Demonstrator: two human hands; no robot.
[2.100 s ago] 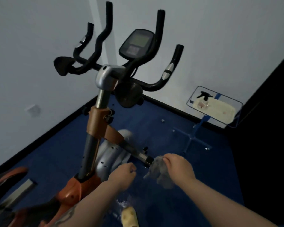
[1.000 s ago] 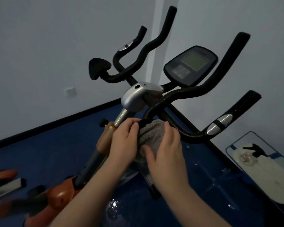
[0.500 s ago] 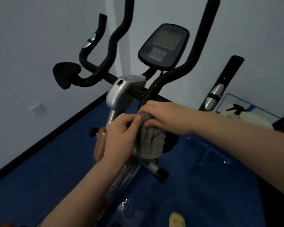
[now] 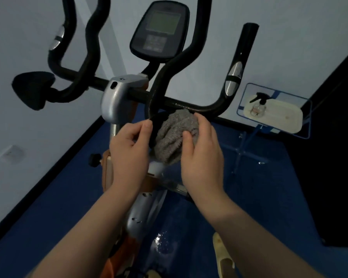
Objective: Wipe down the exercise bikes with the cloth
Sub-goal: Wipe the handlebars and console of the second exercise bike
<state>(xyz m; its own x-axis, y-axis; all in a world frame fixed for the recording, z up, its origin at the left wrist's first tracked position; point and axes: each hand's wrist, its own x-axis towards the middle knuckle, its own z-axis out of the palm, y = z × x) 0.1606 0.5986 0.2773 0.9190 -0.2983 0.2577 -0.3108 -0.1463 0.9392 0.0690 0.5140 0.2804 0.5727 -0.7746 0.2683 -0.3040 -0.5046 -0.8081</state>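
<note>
- Head view: the person's right hand (image 4: 201,155) is clamped on a bunched grey cloth (image 4: 174,135), pressing it up against the underside of the black handlebar (image 4: 189,106) of the exercise bike (image 4: 119,99).
- The left hand (image 4: 129,151) is curled, fingers drawn together, just left of the cloth; whether it pinches the cloth's edge or the curved bar there is hard to tell.
- The console (image 4: 159,31) rises above the handlebar.
- A spray bottle (image 4: 258,105) stands on a small surface (image 4: 285,119) against the wall, well apart to the right.
- The floor (image 4: 259,197) is blue.
</note>
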